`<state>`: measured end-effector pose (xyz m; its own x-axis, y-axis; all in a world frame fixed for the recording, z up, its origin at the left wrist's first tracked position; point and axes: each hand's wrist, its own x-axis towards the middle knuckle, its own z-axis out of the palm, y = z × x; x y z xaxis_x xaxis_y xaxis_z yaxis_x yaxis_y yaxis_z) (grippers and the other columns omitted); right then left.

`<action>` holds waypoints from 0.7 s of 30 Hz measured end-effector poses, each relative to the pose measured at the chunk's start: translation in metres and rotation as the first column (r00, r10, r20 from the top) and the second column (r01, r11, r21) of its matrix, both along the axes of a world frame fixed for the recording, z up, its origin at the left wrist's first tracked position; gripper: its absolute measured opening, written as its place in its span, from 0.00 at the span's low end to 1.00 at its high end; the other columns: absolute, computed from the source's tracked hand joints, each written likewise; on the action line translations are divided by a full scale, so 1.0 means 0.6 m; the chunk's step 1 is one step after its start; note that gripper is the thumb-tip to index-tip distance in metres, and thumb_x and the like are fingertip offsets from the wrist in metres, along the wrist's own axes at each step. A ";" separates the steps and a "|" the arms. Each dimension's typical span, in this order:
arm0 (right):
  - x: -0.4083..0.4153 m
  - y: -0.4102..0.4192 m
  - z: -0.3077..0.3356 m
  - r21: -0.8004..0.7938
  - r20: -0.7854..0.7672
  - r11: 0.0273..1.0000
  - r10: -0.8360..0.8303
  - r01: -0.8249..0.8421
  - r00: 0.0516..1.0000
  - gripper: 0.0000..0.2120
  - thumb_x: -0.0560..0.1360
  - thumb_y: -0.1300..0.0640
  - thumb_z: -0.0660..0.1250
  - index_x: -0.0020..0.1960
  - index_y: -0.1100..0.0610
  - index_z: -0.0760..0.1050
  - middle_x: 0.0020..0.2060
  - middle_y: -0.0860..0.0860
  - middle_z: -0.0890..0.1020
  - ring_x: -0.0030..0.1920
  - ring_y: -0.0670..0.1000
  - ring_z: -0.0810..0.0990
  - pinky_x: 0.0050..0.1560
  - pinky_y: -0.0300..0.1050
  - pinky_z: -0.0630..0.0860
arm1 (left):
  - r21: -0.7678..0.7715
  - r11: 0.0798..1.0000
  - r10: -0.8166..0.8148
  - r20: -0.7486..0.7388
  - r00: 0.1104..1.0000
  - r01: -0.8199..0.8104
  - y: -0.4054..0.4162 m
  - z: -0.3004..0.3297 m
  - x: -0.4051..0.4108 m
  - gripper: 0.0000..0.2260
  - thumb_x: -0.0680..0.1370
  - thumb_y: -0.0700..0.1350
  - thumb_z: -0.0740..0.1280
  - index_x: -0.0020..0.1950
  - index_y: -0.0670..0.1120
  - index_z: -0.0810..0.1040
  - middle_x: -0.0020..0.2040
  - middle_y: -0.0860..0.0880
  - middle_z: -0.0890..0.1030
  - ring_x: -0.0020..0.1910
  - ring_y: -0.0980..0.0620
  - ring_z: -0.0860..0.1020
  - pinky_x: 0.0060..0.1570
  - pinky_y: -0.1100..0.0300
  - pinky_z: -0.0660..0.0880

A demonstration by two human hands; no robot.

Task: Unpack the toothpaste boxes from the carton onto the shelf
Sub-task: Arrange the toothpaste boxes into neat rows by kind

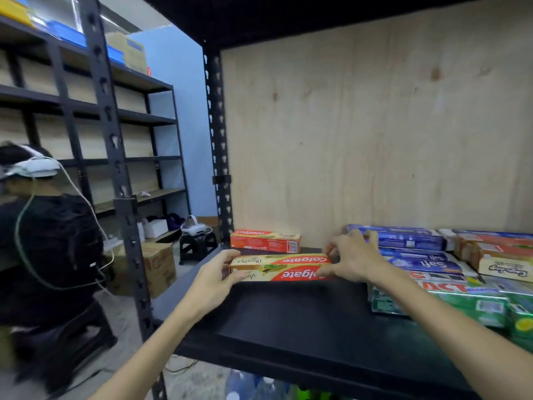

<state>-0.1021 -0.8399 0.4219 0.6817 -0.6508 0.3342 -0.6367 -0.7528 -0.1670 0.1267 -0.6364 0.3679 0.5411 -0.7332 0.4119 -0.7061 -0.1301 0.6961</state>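
Both hands (left (216,277), right (350,259)) grip one toothpaste box (281,268) above the shelf (302,321).

Glossy cardboard toothpaste box (281,267), matt black shelf (302,321), bare plywood back (375,125).

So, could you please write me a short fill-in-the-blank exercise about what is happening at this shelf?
1. The held Colgate box is gripped by ____ hands, the left hand and the right hand.
2. Its brand name reads ____ to the camera.
3. A second Colgate box lies ____ it, against the plywood back.

Missing words: both; upside down; behind
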 end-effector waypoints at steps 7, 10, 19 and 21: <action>0.024 0.019 -0.027 0.017 -0.051 1.000 0.009 -0.008 0.999 0.25 0.69 0.33 0.72 0.59 0.46 0.77 0.57 0.49 0.79 0.67 0.52 0.67 0.69 0.53 0.55 | 0.002 0.999 0.050 -0.081 0.995 -0.049 0.014 -0.021 0.019 0.25 0.77 0.42 0.75 0.73 0.49 0.74 0.64 0.53 0.81 0.61 0.56 0.79 0.66 0.56 0.75; 0.021 0.029 -0.025 0.018 -0.042 1.000 0.015 -0.014 0.999 0.24 0.71 0.34 0.71 0.60 0.47 0.76 0.58 0.49 0.79 0.67 0.52 0.68 0.69 0.53 0.55 | 0.004 0.999 0.039 -0.086 0.996 -0.039 0.016 -0.022 0.018 0.26 0.77 0.44 0.74 0.75 0.49 0.72 0.67 0.52 0.79 0.64 0.55 0.78 0.67 0.55 0.74; 0.011 0.043 -0.045 0.059 -0.027 0.998 -0.007 0.009 1.000 0.25 0.72 0.32 0.69 0.61 0.46 0.71 0.59 0.49 0.77 0.64 0.55 0.68 0.64 0.52 0.61 | 0.050 0.996 0.073 -0.014 0.997 -0.072 0.022 -0.020 0.004 0.28 0.79 0.46 0.71 0.78 0.49 0.67 0.71 0.51 0.76 0.68 0.53 0.75 0.69 0.54 0.73; 0.010 0.052 -0.049 0.066 -0.008 0.998 -0.001 0.001 1.000 0.25 0.72 0.34 0.69 0.61 0.47 0.70 0.59 0.49 0.78 0.62 0.54 0.71 0.63 0.51 0.67 | 0.033 0.994 0.100 0.016 0.995 -0.101 0.021 -0.020 -0.003 0.28 0.79 0.46 0.71 0.78 0.47 0.67 0.71 0.50 0.76 0.68 0.53 0.74 0.68 0.54 0.73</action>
